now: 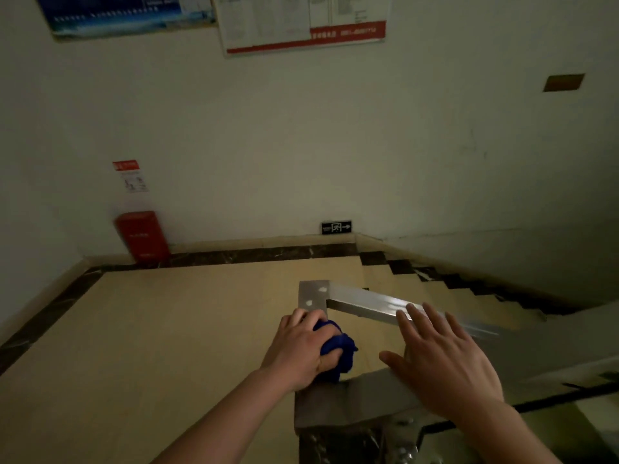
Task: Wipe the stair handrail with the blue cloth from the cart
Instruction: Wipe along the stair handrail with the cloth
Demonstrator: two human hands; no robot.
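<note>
A flat silver metal handrail (365, 304) turns a corner at the landing and runs down to the right along the stairs. My left hand (301, 346) grips a bunched blue cloth (341, 351) and holds it against the rail just below the corner plate (313, 294). My right hand (442, 360) hovers flat with fingers spread over the rail's near section, palm down; whether it touches the rail is unclear. The cart is out of view.
A beige tiled landing (167, 329) with dark border lies below. A red fire-equipment box (142, 237) stands against the far wall. Stairs (469, 293) descend to the right. An exit sign (336, 227) sits low on the wall. Posters hang above.
</note>
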